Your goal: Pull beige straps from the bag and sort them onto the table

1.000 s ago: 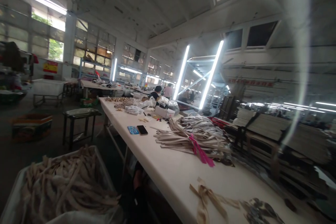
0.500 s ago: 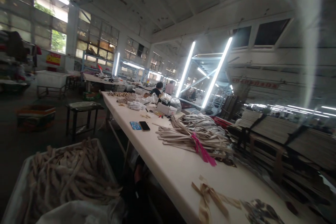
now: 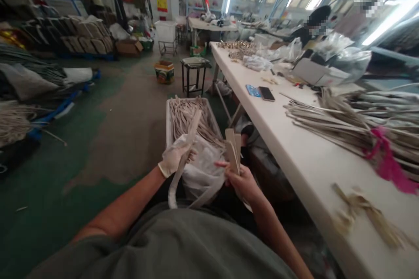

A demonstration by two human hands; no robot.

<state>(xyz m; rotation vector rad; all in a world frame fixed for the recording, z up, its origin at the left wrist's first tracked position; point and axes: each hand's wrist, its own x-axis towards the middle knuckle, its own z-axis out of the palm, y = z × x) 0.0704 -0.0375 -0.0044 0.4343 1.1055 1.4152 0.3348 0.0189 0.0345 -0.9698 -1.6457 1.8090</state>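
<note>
- My left hand (image 3: 176,159), in a white glove, has its fingers closed around one long beige strip (image 3: 194,129); the upper end points away from me, the lower end curls down toward my lap.
- My right hand (image 3: 240,179), ungloved, grips several short beige ends (image 3: 231,151) that stand up and fan slightly; the index finger reaches out toward the left.
- The two hands are apart, over my lap.
- Directly ahead, on the floor side of the bench, a white crate (image 3: 168,130) holds a heap of loose beige strips (image 3: 186,114).
- A translucent white plastic bag (image 3: 203,169) lies at the crate's near end, between my hands.
- To my right, the tabletop (image 3: 291,148) carries a bundle of pale strips (image 3: 322,128) bound with a magenta tie (image 3: 389,163).
- Nearer to me on it lies a tangled tan ribbon (image 3: 366,211), somewhat blurred.
- Farther along, a dark phone (image 3: 267,93) sits just beside a blue packet (image 3: 253,90).
- Beyond the crate stands a dark stool (image 3: 195,62).
</note>
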